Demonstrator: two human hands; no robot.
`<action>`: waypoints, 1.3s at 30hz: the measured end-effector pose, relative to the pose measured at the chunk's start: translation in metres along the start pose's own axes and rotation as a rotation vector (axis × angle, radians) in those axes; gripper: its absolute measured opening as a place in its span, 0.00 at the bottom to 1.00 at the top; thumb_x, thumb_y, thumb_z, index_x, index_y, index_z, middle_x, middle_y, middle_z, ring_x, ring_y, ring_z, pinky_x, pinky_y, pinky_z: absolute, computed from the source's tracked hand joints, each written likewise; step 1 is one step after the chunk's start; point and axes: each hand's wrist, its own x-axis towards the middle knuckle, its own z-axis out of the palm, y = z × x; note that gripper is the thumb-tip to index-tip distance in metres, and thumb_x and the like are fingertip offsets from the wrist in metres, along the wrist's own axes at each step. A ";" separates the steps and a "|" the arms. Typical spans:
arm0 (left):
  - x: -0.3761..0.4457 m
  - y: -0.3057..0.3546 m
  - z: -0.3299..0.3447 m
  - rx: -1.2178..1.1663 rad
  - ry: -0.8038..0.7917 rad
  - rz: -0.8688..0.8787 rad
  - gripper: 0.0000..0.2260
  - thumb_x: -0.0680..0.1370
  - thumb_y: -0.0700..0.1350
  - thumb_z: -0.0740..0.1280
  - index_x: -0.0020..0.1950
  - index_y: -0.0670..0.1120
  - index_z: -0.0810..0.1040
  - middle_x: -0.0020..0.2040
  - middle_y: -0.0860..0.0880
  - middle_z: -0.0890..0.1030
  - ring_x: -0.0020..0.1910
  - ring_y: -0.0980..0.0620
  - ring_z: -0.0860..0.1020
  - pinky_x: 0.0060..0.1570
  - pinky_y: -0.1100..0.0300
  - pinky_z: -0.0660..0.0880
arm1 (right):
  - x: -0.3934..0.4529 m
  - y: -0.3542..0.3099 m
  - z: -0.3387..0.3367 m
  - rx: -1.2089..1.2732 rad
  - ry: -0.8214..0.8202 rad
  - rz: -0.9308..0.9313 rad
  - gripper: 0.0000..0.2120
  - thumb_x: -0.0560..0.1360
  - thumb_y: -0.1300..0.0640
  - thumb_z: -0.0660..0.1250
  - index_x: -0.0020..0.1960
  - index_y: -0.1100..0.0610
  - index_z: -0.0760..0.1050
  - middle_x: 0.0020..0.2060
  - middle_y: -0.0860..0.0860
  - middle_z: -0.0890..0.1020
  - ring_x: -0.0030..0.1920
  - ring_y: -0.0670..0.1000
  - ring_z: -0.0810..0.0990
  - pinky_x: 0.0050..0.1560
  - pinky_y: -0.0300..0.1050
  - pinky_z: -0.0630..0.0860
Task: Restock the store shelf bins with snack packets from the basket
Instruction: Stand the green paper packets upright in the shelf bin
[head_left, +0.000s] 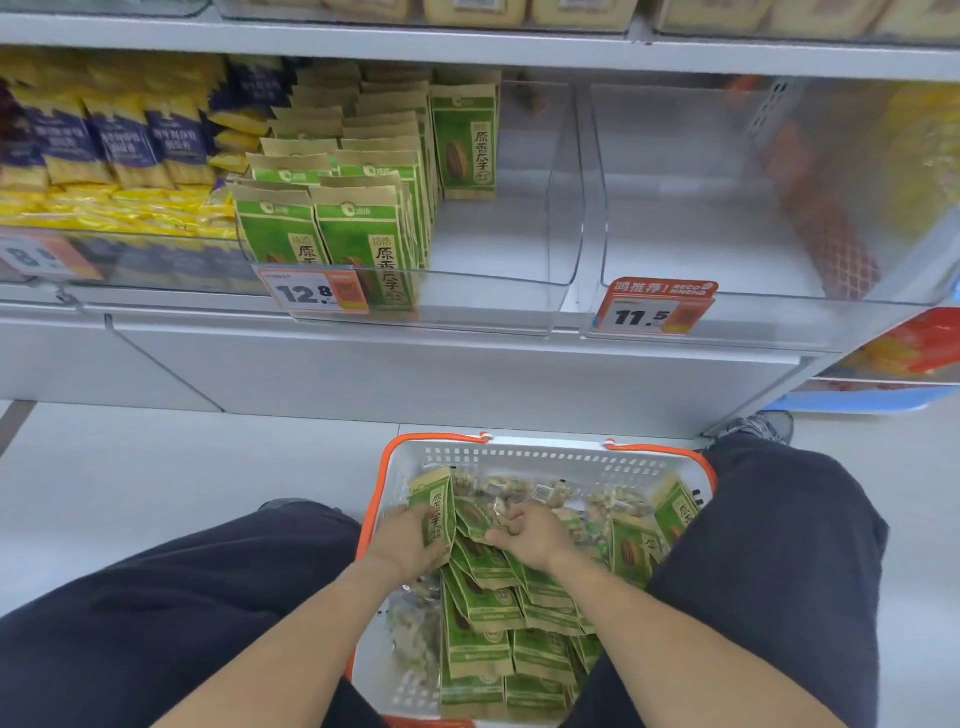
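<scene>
Both forearms are bare right down to the left hand (402, 543) and right hand (530, 535), with no sleeves, watch or rings that I can see. The legs are in loose, dark navy-to-black trousers (130, 623) made of a plain matte fabric. There's a dark grey sneaker (763, 425) with a mottled knit look at the upper right, and just the dark edge of the other shoe (291, 504) peeking out.

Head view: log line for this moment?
phase: picking from basket | left hand: holds upright green packet | right hand: pinches another packet | green-packet bin: part full
</scene>
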 end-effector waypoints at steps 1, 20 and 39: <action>0.001 -0.001 0.000 -0.017 -0.009 -0.010 0.28 0.77 0.53 0.68 0.75 0.48 0.65 0.65 0.44 0.73 0.59 0.47 0.77 0.61 0.56 0.74 | 0.002 -0.003 0.001 0.001 -0.012 0.004 0.28 0.73 0.42 0.73 0.67 0.55 0.73 0.68 0.51 0.76 0.66 0.53 0.76 0.69 0.48 0.71; 0.012 0.002 0.004 -0.152 -0.039 -0.080 0.34 0.76 0.50 0.72 0.77 0.46 0.60 0.62 0.49 0.80 0.61 0.50 0.78 0.60 0.60 0.73 | 0.024 -0.003 -0.001 -0.082 -0.253 0.035 0.44 0.66 0.37 0.77 0.77 0.43 0.63 0.79 0.48 0.61 0.78 0.56 0.59 0.77 0.59 0.58; 0.001 0.046 0.020 0.151 -0.093 -0.106 0.12 0.79 0.55 0.65 0.51 0.46 0.71 0.43 0.50 0.75 0.44 0.49 0.76 0.38 0.60 0.70 | 0.003 0.020 -0.017 -0.431 -0.291 0.243 0.59 0.64 0.37 0.79 0.82 0.55 0.47 0.78 0.55 0.61 0.73 0.58 0.69 0.71 0.56 0.69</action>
